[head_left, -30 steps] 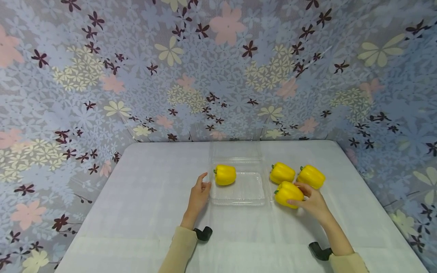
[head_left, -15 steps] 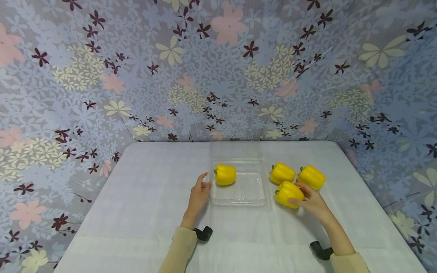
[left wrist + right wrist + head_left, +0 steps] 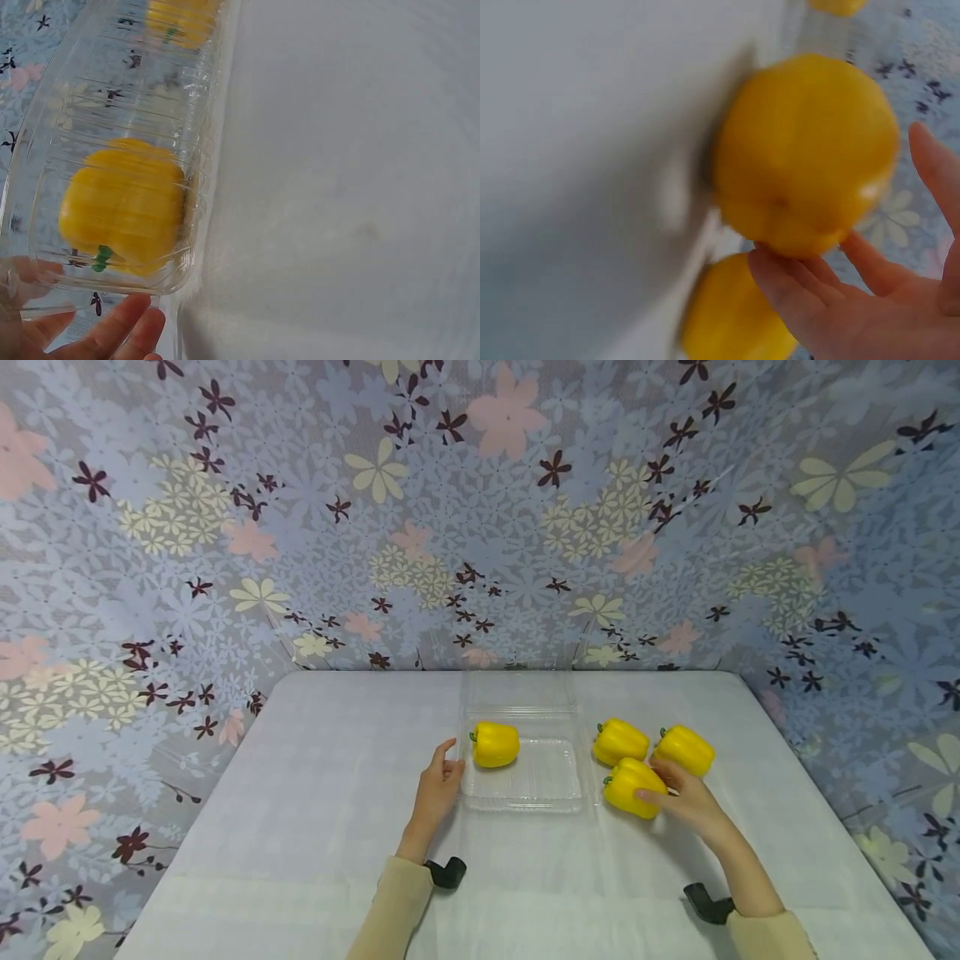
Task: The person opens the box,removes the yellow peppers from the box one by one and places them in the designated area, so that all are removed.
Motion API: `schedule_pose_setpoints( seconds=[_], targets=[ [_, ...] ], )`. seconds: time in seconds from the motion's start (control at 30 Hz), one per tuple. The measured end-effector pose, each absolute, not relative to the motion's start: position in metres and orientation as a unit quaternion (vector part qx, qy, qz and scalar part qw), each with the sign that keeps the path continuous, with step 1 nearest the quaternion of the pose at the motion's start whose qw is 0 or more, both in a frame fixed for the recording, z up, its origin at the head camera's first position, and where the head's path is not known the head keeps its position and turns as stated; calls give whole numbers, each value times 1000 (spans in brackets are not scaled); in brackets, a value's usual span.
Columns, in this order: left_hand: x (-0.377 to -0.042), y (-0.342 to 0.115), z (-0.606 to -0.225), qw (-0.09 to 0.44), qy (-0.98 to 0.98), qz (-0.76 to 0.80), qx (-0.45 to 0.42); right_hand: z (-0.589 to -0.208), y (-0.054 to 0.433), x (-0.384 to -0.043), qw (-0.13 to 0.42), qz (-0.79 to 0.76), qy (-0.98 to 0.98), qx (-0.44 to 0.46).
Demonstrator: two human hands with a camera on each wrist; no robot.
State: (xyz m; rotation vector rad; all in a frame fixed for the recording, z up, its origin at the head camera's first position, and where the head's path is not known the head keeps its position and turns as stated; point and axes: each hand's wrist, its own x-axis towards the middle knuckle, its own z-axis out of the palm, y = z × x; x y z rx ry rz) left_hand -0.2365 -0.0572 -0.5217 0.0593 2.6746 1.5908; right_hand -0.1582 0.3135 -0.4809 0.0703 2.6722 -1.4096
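Inside the left part of a clear plastic clamshell box (image 3: 525, 802) with its lid raised lies a yellow bell pepper (image 3: 495, 745), also seen through the plastic in the left wrist view. My left hand (image 3: 438, 785) rests at the box's left end, fingers loosely extended against the rim. To the box's right, my right hand (image 3: 690, 802) is at the nearest of three other peppers, a yellow bell pepper (image 3: 628, 787) on the table. In the right wrist view, its extended fingers (image 3: 787, 289) reach the pepper's end, and the thumb (image 3: 934, 169) stands apart from it.
Behind the right hand's pepper lie two more yellow bell peppers, one left (image 3: 620, 742) and one right (image 3: 686, 750). A pale cloth covers the table (image 3: 337, 777). The flower-patterned backdrop (image 3: 480, 527) rises along its back edge.
My right hand has shifted slightly right, its thumb sliding toward the pepper's right end. The peppers, box and left hand stay in place.
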Motion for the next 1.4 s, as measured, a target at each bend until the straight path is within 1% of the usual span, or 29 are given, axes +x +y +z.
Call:
schedule_pose_setpoints(
  seconds=[0.3, 0.63, 0.9, 1.17, 1.27, 1.4],
  targets=[
    [-237, -58, -522, 9, 859, 512, 20, -444, 301, -182, 68, -462, 884, 27],
    [-237, -58, -520, 12, 859, 511, 24, -427, 261, -215, 75, -461, 883, -45],
    [-237, -57, -519, 10, 857, 515, 24, -426, 217, -240, 93, -480, 866, -104],
    [-235, -59, -520, 8, 854, 519, 27, -441, 175, -253, 125, -503, 841, -154],
    [-234, -60, -520, 8, 855, 517, 29, -445, 162, -254, 127, -504, 839, -160],
    [-234, -59, -520, 7, 856, 516, 32, -449, 149, -257, 112, -490, 850, -160]
  ],
)
